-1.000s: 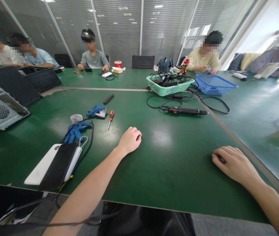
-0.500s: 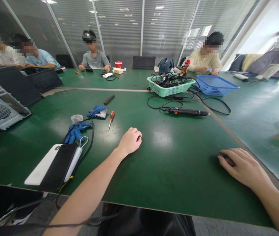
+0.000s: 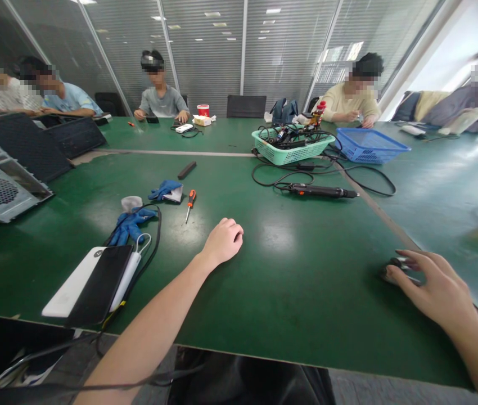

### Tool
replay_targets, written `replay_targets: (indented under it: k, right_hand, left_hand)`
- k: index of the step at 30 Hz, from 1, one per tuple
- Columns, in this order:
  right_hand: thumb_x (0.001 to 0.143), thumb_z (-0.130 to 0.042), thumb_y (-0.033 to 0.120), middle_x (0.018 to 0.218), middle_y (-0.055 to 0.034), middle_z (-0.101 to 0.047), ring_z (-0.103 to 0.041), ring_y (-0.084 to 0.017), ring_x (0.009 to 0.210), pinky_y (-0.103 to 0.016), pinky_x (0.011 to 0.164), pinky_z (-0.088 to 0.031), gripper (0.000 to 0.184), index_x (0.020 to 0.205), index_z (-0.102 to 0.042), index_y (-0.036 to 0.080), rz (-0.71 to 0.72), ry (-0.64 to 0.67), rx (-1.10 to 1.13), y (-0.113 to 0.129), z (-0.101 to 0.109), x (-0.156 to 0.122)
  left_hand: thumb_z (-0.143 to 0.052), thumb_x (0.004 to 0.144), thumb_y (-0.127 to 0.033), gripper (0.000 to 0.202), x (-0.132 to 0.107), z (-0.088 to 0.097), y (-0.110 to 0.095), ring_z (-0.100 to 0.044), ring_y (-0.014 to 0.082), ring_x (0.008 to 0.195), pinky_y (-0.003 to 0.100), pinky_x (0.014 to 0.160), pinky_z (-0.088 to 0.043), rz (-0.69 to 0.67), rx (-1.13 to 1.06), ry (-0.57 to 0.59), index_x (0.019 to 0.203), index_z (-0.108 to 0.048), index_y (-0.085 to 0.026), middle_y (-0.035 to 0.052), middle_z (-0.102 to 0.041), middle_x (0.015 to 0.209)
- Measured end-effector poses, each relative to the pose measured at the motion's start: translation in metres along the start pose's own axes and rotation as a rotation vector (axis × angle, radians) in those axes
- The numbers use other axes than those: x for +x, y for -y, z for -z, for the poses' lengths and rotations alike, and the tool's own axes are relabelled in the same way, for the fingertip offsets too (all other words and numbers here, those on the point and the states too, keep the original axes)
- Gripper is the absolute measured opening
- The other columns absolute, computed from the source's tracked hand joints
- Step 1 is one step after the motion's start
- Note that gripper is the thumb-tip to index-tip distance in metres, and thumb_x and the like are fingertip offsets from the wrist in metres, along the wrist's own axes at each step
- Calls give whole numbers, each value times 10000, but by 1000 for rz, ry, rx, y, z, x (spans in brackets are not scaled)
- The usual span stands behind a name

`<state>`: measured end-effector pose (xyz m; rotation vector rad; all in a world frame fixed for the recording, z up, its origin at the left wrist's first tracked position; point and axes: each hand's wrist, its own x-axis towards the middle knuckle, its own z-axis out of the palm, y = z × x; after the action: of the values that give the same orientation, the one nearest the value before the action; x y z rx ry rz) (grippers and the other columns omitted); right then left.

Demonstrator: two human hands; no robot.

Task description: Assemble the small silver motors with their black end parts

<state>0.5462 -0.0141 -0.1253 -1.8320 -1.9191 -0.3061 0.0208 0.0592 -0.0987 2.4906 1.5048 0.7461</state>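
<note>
Right hand (image 3: 437, 289): fingers spread, tips on a small dark object (image 3: 392, 267), possibly a mouse, near the green table (image 3: 306, 281)'s right seam. Left hand (image 3: 223, 242): loosely curled, resting empty mid-table. Beyond: orange screwdriver (image 3: 189, 204), blue gloves (image 3: 131, 223), green basket (image 3: 292, 147).

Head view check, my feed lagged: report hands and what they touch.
Left hand fisted, resting on table. Right hand fingertips on small dark object. Screwdriver untouched.

Right hand (image 3: 437, 289) over small dark object (image 3: 392, 268)
</note>
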Motion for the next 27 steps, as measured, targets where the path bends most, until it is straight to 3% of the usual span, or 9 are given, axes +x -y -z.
replay_targets:
  k: [5,8,18,23,27]
  right_hand:
    - [893,-467,719,1333,-178,-613,-580,-408,1240,-530,977,-496,719,1410,-523,222,13,110,-36,-19,-5,-2]
    - [882,-495,729,1379,-189,-583,-584,-386,1254,-504,1038,-483,803,1479,-441,194,69,195,5,-30,-13,-6]
    - [853,-529,760,1249,-178,-621,-617,-369,1148,-485,1004,-490,796,1404,-530,186,167,196,-23,-35,-19,-10]
    - [896,-505,711,1212,-194,-625,-614,-376,1120,-514,993,-480,728,1387,-528,174,183,213,24,-26,-20,-7]
    - [928,-529,653,1229,-184,-610,-596,-343,1136,-496,1014,-475,665,1367,-532,153,262,273,70,10,-23,10]
  left_hand:
    - [-542,924,-152,177,0,1,0,-557,212,946,363,874,-509,1,2,4,885,-710,-194,68,-638,916]
    - [-549,925,-156,171,0,1,-1,-557,213,954,357,871,-509,6,1,5,880,-709,-196,67,-637,913]
    - [-547,931,-159,171,0,1,0,-556,208,958,354,897,-509,-4,-3,5,903,-712,-196,66,-634,923]
    - [-549,927,-158,166,0,0,0,-556,210,961,354,885,-512,-3,2,-3,898,-707,-197,68,-635,924]
    - [-548,925,-155,165,0,1,-1,-556,211,959,354,887,-511,-6,7,3,888,-704,-198,68,-635,926]
